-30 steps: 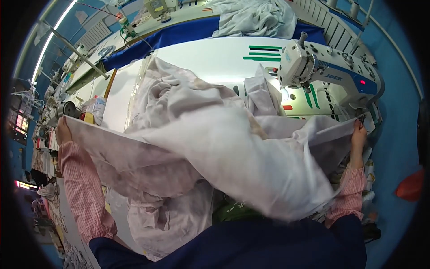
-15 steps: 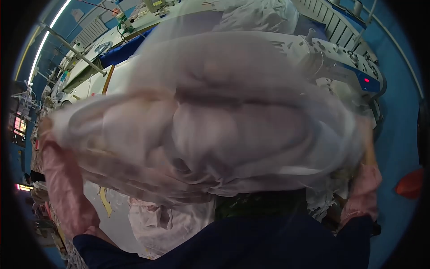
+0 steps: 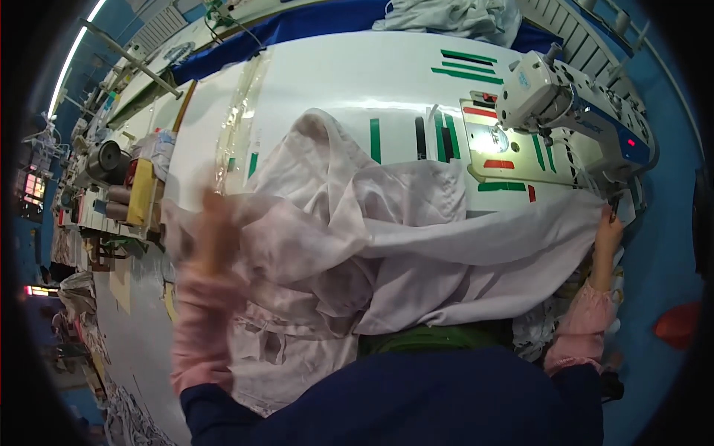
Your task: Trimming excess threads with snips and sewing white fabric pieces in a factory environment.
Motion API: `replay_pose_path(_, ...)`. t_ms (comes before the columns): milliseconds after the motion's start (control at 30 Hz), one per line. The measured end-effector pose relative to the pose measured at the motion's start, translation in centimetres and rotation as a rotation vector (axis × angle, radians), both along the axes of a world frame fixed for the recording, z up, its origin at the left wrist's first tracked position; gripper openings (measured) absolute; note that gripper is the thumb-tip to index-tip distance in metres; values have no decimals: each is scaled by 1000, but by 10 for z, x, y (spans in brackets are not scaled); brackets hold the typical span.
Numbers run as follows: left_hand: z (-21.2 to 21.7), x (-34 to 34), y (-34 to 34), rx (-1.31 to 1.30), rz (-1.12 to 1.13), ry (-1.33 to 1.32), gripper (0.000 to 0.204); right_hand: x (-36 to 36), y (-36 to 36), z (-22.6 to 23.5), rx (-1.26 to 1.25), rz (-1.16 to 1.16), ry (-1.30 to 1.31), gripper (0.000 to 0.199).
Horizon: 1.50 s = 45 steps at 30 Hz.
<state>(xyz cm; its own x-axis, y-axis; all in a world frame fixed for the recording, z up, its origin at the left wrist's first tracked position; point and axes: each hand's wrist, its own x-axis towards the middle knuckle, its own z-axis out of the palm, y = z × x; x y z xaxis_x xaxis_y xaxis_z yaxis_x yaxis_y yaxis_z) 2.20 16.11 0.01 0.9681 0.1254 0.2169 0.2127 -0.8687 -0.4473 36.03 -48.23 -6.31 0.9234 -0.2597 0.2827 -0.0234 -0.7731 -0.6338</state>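
Cloth, pale and faintly pink, lies in loose folds across the near part of the white surface, one fold peaking toward the middle and the right end drawn out taut to the side; the right hand pinches that end, with a small dark thing at its fingers, too small to make out; the left hand is a blur over the cloth's left part, and whether it grips or is loose I cannot tell; pink sleeves cover both forearms.

Beyond the right half of the cloth stands a white and blue sewing machine, its lamp shining on the plate below the head; green strips, with black and red ones among them, mark the surface; at the far edge, a whitish heap of fabric rests on blue material.
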Motion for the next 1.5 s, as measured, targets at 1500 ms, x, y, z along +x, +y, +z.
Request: replay_pose_path(1500,0,37,-117,-471,-184,-272,21,-136,246,71,184,727,179,20)
